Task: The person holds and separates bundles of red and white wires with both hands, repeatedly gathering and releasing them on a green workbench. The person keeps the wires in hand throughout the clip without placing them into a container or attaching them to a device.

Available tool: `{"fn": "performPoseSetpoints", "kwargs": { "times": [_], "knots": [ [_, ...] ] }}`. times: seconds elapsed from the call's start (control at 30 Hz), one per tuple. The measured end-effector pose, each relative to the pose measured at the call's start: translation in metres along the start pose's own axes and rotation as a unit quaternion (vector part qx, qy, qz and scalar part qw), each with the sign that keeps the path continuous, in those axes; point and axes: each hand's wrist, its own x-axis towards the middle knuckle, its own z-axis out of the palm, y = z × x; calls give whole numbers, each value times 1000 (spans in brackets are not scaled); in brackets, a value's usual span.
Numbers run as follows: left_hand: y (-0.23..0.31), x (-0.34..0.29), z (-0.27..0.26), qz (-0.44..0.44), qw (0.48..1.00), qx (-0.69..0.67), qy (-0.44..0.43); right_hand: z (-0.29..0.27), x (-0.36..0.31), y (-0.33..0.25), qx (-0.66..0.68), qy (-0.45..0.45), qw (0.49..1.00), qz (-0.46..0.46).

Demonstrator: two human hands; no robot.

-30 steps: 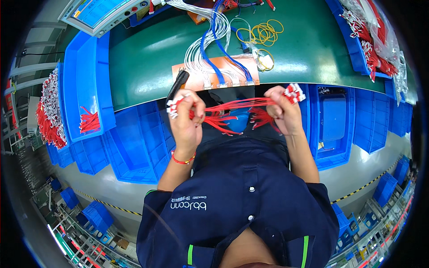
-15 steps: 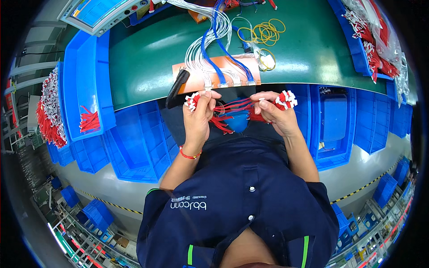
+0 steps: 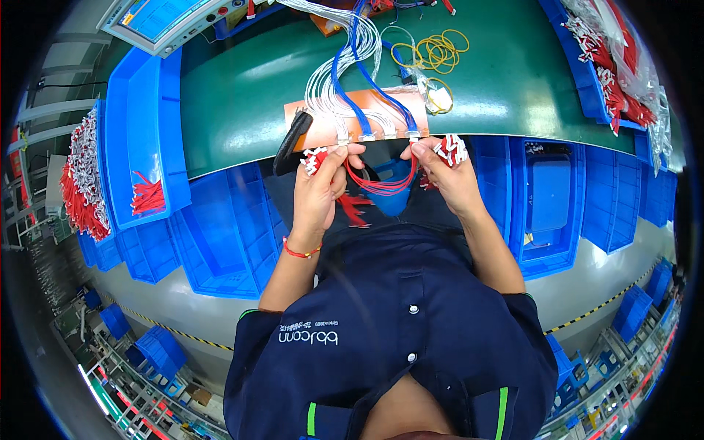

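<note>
A red wire harness (image 3: 381,189) hangs in a curve between my two hands, just below the edge of an orange board (image 3: 320,130) with small sockets along its front. My left hand (image 3: 320,185) pinches one end at the board's left socket, and a bundle of red cables with white connectors (image 3: 314,161) is also held in it. Pinched in my right hand (image 3: 451,180) is the other end, at the board's right socket (image 3: 413,135). A second bundle of white connectors (image 3: 451,150) sticks out of that hand. Whether the ends are fully seated cannot be seen.
White wires (image 3: 330,84) and blue cables (image 3: 374,92) run from the board across the green table (image 3: 242,95). Yellow rubber bands (image 3: 442,51) lie behind it. A tester with a screen (image 3: 154,26) stands back left. Blue bins (image 3: 136,132) with red cables flank the table.
My right hand has moved left and up to the board's right socket. The harness wires, stretched straight before, now sag in a loop. My left hand has shifted slightly.
</note>
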Motion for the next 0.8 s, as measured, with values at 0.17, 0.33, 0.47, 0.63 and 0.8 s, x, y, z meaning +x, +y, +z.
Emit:
{"fn": "performPoseSetpoints", "kwargs": {
  "times": [0.17, 0.33, 0.47, 0.63, 0.8],
  "knots": [
    [-1, -3, 2, -3, 1000, 4, 6, 4, -1, -9, 51, 17, 998, 36],
    [-6, -4, 6, 5, 1000, -10, 8, 10, -3, -2, 171, 37, 982, 73],
    [-9, -4, 7, 13, 1000, -5, 16, 18, -4, -2, 194, 59, 977, 68],
    [-11, -6, 7, 46, 998, 4, 41, 7, -2, -1, 123, 28, 991, 36],
    [-12, -3, 10, 43, 998, -25, 37, -3, -13, 2, 94, 2, 994, 58]
  ]
}}
